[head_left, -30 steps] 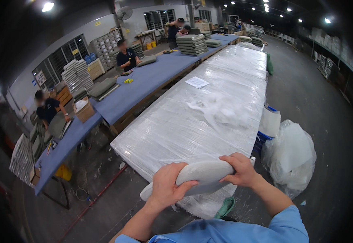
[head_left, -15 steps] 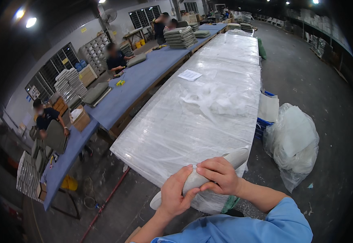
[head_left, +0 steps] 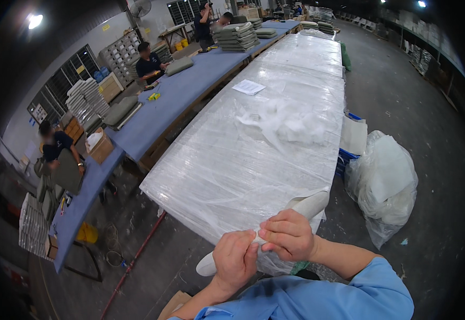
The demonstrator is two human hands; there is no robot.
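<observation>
My left hand (head_left: 235, 259) and my right hand (head_left: 289, 235) are close together at the near end of a plastic-wrapped table (head_left: 206, 181). Between them they grip a long, soft, off-white padded piece (head_left: 313, 204), bent or folded, whose exact kind I cannot make out. One rounded end sticks out past my left hand; a wider, hollow-looking end shows beyond my right. Fingers and thumbs press into its middle, which is mostly hidden. White fluffy stuffing (head_left: 291, 125) and a sheet of paper (head_left: 248, 87) lie farther up the table.
To the right, a big clear bag (head_left: 383, 181) of white material stands on the floor by a blue crate (head_left: 344, 160). A long blue table (head_left: 190, 80) runs along the left, with stacked grey-green cushions (head_left: 236, 38) and several people working there. A red pole (head_left: 136, 258) lies on the floor.
My fingers have closed more tightly on the middle of the off-white padded piece, and less of it shows between my hands. The view has shifted slightly.
</observation>
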